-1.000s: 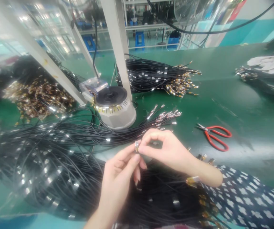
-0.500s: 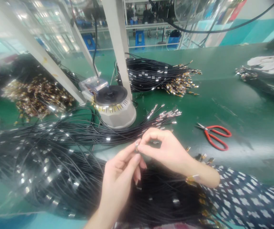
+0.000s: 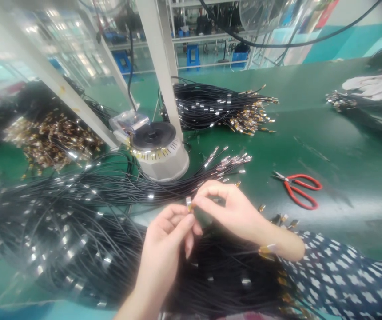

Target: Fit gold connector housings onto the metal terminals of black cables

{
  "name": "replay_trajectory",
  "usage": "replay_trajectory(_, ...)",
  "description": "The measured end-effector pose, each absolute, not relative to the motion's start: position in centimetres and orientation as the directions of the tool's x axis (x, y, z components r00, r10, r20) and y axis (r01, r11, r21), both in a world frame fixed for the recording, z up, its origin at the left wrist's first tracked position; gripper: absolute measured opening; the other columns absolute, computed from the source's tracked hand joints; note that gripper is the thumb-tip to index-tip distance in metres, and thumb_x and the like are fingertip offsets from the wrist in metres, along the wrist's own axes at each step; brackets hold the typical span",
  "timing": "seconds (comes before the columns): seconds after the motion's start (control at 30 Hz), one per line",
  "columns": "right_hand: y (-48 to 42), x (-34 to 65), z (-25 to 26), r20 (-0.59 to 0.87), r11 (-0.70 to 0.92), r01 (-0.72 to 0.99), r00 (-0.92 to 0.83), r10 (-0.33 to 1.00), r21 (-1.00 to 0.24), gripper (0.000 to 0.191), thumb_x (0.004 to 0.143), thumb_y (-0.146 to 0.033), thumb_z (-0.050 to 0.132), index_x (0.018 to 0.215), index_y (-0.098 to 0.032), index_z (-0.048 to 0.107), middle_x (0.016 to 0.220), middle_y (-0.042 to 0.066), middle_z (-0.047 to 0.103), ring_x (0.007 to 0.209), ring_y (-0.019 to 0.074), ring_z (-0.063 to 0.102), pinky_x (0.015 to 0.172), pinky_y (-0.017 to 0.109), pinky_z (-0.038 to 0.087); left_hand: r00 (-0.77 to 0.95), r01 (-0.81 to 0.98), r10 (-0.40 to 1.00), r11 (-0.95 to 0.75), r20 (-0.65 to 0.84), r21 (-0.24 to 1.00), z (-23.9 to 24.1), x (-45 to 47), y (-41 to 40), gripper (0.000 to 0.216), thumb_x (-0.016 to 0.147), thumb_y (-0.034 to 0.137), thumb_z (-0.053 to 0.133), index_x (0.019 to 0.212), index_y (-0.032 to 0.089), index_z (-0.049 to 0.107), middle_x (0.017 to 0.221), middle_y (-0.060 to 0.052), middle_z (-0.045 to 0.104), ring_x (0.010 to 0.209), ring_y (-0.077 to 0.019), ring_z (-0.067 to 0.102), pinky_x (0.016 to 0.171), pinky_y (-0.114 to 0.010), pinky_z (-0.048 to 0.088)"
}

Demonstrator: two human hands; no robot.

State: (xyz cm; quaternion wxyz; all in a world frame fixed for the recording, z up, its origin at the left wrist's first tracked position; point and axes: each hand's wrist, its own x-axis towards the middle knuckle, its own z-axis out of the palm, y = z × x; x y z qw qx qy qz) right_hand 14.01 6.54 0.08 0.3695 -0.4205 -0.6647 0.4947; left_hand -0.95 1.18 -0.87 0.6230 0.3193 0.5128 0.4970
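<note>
A single camera, worn on the person's head, gives the only view. It looks forward and down across the green table [image 3: 327,133] from its near edge. It sits close above the left hand [image 3: 164,249] and right hand [image 3: 234,211], which pinch a small metal sleeve [image 3: 189,203] low in the middle. The table's far edge and the hall beyond fill the top, and the wide lens bends and blurs both sides.

Small metal piece [image 3: 189,203] between fingertips too tiny to identify; cable heap [image 3: 61,240] near left blurred; white cloth [image 3: 374,86] cut by right edge.
</note>
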Motion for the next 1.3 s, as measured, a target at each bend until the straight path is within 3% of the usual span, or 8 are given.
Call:
replay_trajectory(0.3,6.7,14.1,-0.9,-0.050,-0.024,0.079,-0.342,0.938,-0.997,0.025,0.089,-0.034,0.055,0.092,-0.015,0.071,0.096,0.007,0.073,0.094,0.0191,0.066,0.087,0.033,0.049,-0.005,-0.374,0.927,0.346,-0.375,0.861,-1.2,-1.0,1.5,0.020,0.074,0.027,0.074,0.076,0.014,0.059,0.057,0.000,0.063,0.037,-0.0055,0.042,0.036,-0.017,0.032)
replay_trajectory(0.57,6.7,13.8,-0.8,-0.050,-0.029,0.064,-0.358,0.932,-0.998,0.012,0.077,-0.026,0.070,0.075,-0.014,0.070,0.077,0.003,0.071,0.077,0.0162,0.064,0.079,0.031,0.048,-0.002,-0.385,0.927,0.345,-0.374,0.856,-1.1,-1.1,1.6,0.022,0.073,0.028,0.076,0.077,0.014,0.060,0.057,0.000,0.064,0.037,-0.0062,0.042,0.035,-0.017,0.032)
replay_trajectory(0.77,6.9,13.9,-0.9,-0.077,-0.082,0.003,-0.397,0.915,-0.997,0.015,0.077,-0.028,0.070,0.072,-0.014,0.068,0.072,0.003,0.069,0.073,0.0156,0.063,0.075,0.030,0.049,0.049,-0.444,0.908,0.393,-0.416,0.805,-1.2,-1.1,1.3,0.020,0.073,0.027,0.077,0.076,0.012,0.064,0.059,0.000,0.064,0.040,-0.0033,0.039,0.039,-0.014,0.027)
replay_trajectory(1.07,7.2,13.9,-1.1,0.023,0.009,-0.030,-0.520,0.854,-1.000,0.009,0.082,-0.020,0.063,0.075,-0.014,0.063,0.080,0.002,0.063,0.077,0.0138,0.058,0.078,0.029,0.048,0.168,-0.498,0.860,0.496,-0.482,0.711,-1.3,-1.2,1.4,0.019,0.074,0.026,0.077,0.074,0.013,0.064,0.055,0.003,0.059,0.046,-0.0039,0.044,0.045,-0.013,0.032)
replay_trajectory(1.3,6.6,13.7,-1.5,0.122,0.138,-0.004,-0.494,0.861,-0.990,0.009,0.087,-0.017,0.053,0.080,-0.016,0.057,0.085,0.002,0.058,0.084,0.0155,0.055,0.083,0.033,0.046,0.045,-0.352,0.915,0.389,-0.400,0.851,-1.0,-0.9,1.4,0.023,0.069,0.027,0.081,0.075,0.016,0.062,0.057,0.004,0.060,0.040,-0.0030,0.036,0.038,-0.015,0.022)
